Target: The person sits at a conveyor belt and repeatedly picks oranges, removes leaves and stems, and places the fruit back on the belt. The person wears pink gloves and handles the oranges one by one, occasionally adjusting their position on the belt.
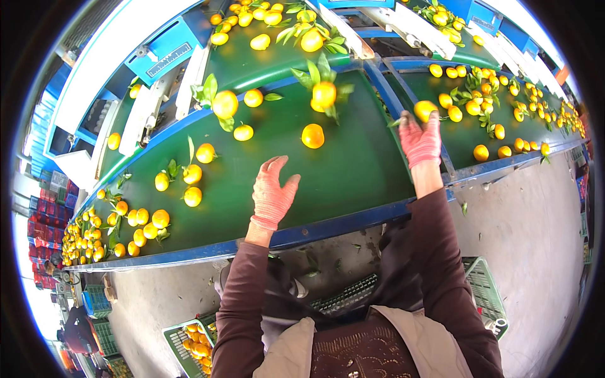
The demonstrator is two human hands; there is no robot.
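My right hand (420, 141), in a pink glove with bare fingertips, grips a mandarin (425, 111) between thumb and fingers above the blue metal divider (385, 92). Over the green conveyor belt (350, 175), my left hand (273, 196) is gloved alike, its thumb and fingers apart with nothing in them. A loose mandarin (313, 136) lies up and to the right of the left fingertips. Farther up the belt are a blurred mandarin with leaves (324, 94) and a large leafy mandarin (225, 104). Several more (193, 175) lie left of my left hand.
A blue frame rail (326, 231) edges the belt on my side. Past the divider, a second belt (420, 80) carries many mandarins. Sloping chutes feed fruit from blue machinery (165, 49). Green crates stand at lower left (182, 347), holding fruit, and lower right (487, 293).
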